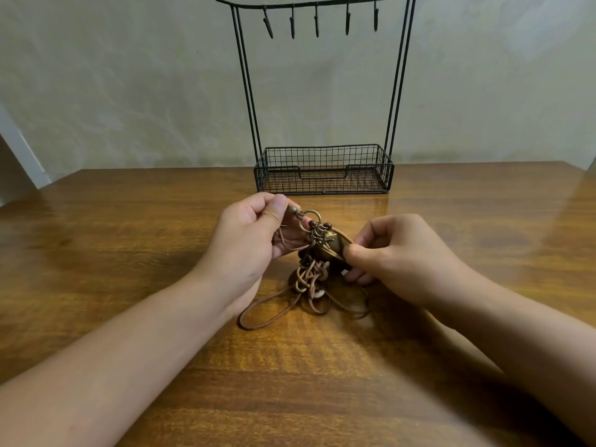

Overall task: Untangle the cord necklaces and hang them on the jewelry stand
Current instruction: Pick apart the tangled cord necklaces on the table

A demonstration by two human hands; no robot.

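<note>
The cord necklaces (311, 269) form one brown knotted bundle of thin cords, small beads, a metal ring and a dark rounded pendant, lifted at the top above the middle of the table, loose loops trailing onto the wood; the jewelry stand (324, 169), black wire with a basket base and five bare hooks, stands upright at the table's far edge.

Glossy brown wood counter (129, 253); matt black metal wire jewelry stand (323, 169); smooth brown cord necklaces (309, 279) with dull brass-coloured metal parts

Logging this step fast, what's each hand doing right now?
Left hand: pinching the tangled cord necklaces near a bead.
Right hand: pinching a cord of the same tangle.
</note>
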